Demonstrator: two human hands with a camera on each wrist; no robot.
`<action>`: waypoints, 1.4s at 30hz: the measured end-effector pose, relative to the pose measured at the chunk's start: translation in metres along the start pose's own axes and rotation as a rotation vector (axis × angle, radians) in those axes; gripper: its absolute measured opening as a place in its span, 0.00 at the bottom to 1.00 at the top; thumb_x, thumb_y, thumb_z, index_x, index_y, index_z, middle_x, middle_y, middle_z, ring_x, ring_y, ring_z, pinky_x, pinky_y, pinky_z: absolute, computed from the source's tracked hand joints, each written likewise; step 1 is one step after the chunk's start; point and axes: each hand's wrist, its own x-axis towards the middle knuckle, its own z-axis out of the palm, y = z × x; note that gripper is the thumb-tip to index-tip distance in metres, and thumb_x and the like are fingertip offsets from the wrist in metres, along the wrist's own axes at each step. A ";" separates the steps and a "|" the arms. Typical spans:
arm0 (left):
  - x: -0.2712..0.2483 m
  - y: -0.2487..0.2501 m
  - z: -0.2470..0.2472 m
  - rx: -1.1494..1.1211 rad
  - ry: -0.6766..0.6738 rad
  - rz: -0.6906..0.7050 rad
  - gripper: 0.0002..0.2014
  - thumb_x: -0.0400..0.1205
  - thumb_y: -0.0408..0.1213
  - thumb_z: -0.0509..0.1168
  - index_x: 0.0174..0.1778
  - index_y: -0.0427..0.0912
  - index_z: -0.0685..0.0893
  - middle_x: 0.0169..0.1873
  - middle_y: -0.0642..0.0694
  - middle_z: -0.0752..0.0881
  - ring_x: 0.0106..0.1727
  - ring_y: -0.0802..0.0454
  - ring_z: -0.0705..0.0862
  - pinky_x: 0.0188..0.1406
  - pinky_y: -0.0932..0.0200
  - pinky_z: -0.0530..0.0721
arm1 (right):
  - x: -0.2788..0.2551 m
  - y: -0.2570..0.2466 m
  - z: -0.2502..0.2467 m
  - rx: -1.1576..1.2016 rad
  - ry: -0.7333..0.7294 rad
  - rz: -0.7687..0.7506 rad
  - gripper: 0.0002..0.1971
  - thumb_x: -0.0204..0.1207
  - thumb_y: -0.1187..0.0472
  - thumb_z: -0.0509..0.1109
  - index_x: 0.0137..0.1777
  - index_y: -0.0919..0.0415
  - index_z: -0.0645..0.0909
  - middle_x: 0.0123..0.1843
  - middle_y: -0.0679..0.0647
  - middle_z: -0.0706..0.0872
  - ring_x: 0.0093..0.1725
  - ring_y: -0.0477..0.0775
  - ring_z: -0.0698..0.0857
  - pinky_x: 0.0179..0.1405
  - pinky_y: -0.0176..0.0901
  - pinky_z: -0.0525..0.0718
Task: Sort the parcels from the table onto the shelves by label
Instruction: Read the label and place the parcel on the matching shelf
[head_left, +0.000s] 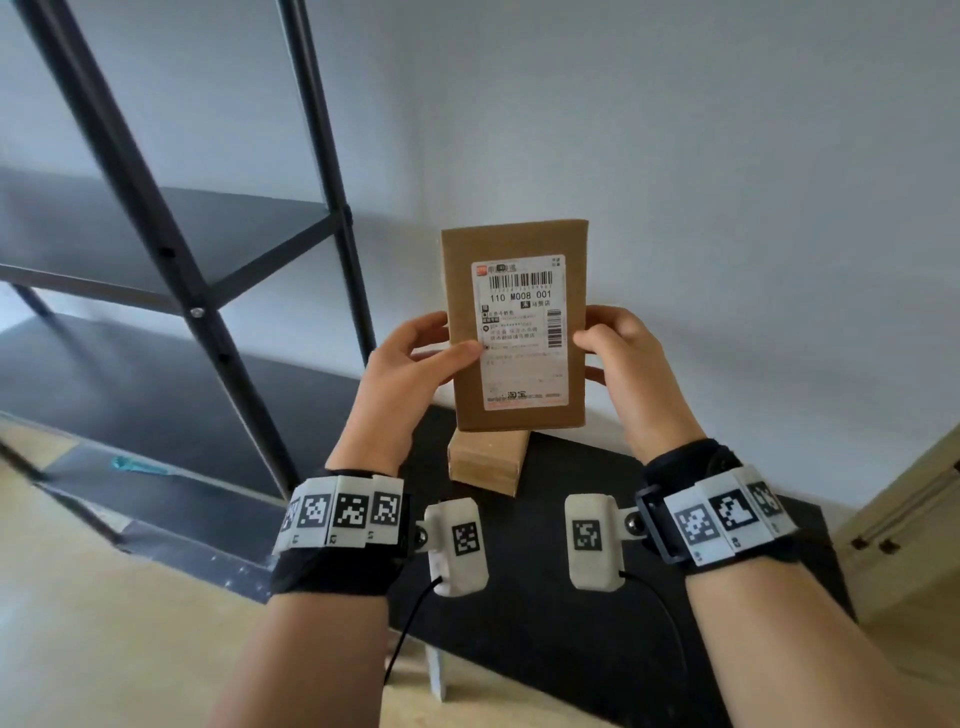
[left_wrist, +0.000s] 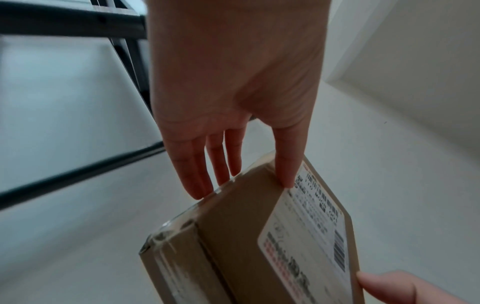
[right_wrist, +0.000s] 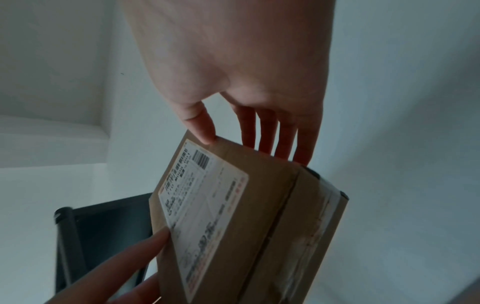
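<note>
A flat brown cardboard parcel (head_left: 514, 244) stands upright in the air before me, its white shipping label (head_left: 519, 332) reading "110 M008 001" facing me. My left hand (head_left: 410, 364) pinches its left edge, thumb on the label side and fingers behind. My right hand (head_left: 623, 358) pinches the right edge the same way. The left wrist view shows the parcel (left_wrist: 233, 236) with the left hand's thumb (left_wrist: 287, 164) on the label. In the right wrist view the parcel (right_wrist: 259, 205) is held by the right thumb (right_wrist: 202, 127) and fingers. A second brown parcel (head_left: 485, 462) lies on the black table (head_left: 571, 623) below.
A black metal shelving unit (head_left: 197, 249) with several dark shelves stands to the left, its uprights close to the held parcel. A white wall is behind. A light wooden floor (head_left: 104, 623) lies below, and a pale cabinet (head_left: 909, 519) stands at the right.
</note>
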 end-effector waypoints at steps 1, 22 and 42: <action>-0.005 -0.001 -0.014 0.005 0.015 -0.002 0.28 0.77 0.44 0.77 0.73 0.48 0.81 0.63 0.50 0.89 0.66 0.48 0.88 0.68 0.39 0.86 | -0.003 -0.003 0.013 0.000 -0.022 -0.001 0.13 0.82 0.60 0.62 0.64 0.57 0.80 0.55 0.49 0.89 0.57 0.45 0.86 0.60 0.48 0.85; -0.155 -0.038 -0.337 -0.012 0.330 -0.102 0.19 0.79 0.41 0.76 0.65 0.45 0.85 0.58 0.45 0.92 0.61 0.46 0.91 0.64 0.45 0.89 | -0.162 -0.057 0.311 0.078 -0.328 0.035 0.13 0.82 0.56 0.64 0.63 0.59 0.78 0.56 0.54 0.88 0.56 0.51 0.86 0.49 0.43 0.81; -0.125 -0.056 -0.583 0.064 0.729 -0.132 0.24 0.83 0.47 0.70 0.75 0.44 0.80 0.63 0.42 0.88 0.63 0.45 0.88 0.65 0.41 0.87 | -0.130 -0.101 0.619 0.075 -0.729 0.019 0.15 0.81 0.54 0.65 0.64 0.61 0.75 0.54 0.56 0.87 0.52 0.54 0.88 0.47 0.47 0.87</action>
